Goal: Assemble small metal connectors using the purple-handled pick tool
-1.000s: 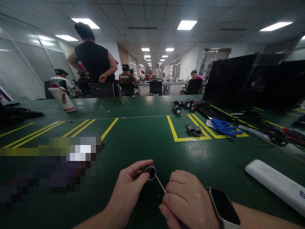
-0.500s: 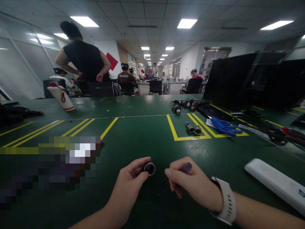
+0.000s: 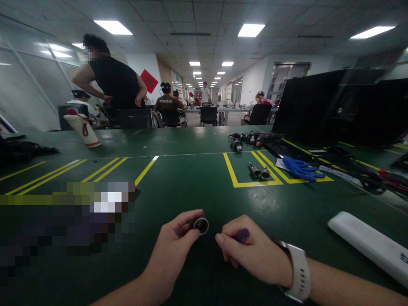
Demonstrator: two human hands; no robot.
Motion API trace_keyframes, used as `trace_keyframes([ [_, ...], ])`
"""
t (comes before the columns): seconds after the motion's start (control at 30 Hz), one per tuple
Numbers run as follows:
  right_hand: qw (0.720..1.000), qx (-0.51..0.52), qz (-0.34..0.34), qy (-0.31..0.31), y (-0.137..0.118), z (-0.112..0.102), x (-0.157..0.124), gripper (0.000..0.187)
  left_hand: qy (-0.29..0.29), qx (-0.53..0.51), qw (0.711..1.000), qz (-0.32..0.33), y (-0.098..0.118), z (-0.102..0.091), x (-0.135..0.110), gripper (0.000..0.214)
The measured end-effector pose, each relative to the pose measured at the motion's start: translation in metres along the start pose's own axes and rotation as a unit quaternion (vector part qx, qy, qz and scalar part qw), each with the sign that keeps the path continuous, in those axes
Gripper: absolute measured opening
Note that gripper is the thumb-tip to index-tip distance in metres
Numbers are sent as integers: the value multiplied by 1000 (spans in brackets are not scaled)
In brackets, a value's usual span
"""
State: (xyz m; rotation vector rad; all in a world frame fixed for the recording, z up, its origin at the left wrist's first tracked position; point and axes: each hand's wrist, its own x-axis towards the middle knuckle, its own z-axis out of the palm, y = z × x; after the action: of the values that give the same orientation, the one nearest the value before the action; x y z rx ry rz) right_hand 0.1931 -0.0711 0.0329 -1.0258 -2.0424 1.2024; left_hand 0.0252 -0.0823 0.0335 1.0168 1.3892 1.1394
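Observation:
My left hand (image 3: 174, 246) pinches a round hollow metal part (image 3: 206, 231) between thumb and fingers, its open end facing me. To the right, my right hand (image 3: 244, 248) is closed around a screwdriver with a purple translucent handle (image 3: 244, 236); its shaft is hidden or too dark to make out. A small gap separates the two hands, and the screwdriver does not visibly touch the metal part. On the green table below them lies a tiny dark piece (image 3: 222, 281), too small to name.
Two metal fittings (image 3: 259, 171) lie inside yellow tape lines. Beyond them are dark cabled parts (image 3: 236, 145), a blue glove (image 3: 299, 168) and black monitors (image 3: 318, 104). A white long case (image 3: 366, 244) is at right; a pale cup (image 3: 84, 131) at far left. People sit and stand behind.
My right hand has shifted slightly left, nearer the metal part, and the screwdriver's thin shaft no longer shows. My left hand stays almost in place. A standing person in the background has turned.

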Motion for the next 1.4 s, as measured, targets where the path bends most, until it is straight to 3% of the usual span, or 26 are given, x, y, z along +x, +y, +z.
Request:
trace_keyframes([
  [0.2, 987, 112, 113, -26, 3, -4, 7, 36, -4, -2, 1000, -17, 5, 2, -4, 33],
  [0.33, 959, 234, 154, 37, 11, 0, 13, 38, -2, -3, 1000, -18, 5, 2, -4, 32],
  [0.43, 929, 331, 152, 73, 15, 1, 14, 37, -3, 1, 1000, -15, 4, 1, -3, 33],
  [0.53, 920, 361, 88, 125, 14, -2, 11, 37, 0, 8, 1000, -12, 4, 1, -2, 34],
  [0.6, 941, 302, 20, 154, 9, -4, 6, 38, -4, 7, 1000, -15, 4, 1, -2, 34],
  [0.7, 973, 115, -107, 170, 1, -4, -2, 37, -16, -3, 1000, -11, 2, 0, -3, 35],
  [0.87, 943, -106, -277, 153, -6, 5, -9, 27, -16, -6, 1000, 14, -2, 1, -3, 34],
  [1.0, 925, -192, -294, 147, -7, 9, -11, 26, -6, 16, 999, 38, -2, 1, -3, 31],
  [1.27, 880, -253, -374, 144, -5, 14, -11, 23, 7, 17, 999, 42, 1, 2, -3, 28],
  [1.4, 880, -250, -373, 151, -5, 15, -11, 24, 6, 18, 999, 48, 1, 2, -3, 27],
])
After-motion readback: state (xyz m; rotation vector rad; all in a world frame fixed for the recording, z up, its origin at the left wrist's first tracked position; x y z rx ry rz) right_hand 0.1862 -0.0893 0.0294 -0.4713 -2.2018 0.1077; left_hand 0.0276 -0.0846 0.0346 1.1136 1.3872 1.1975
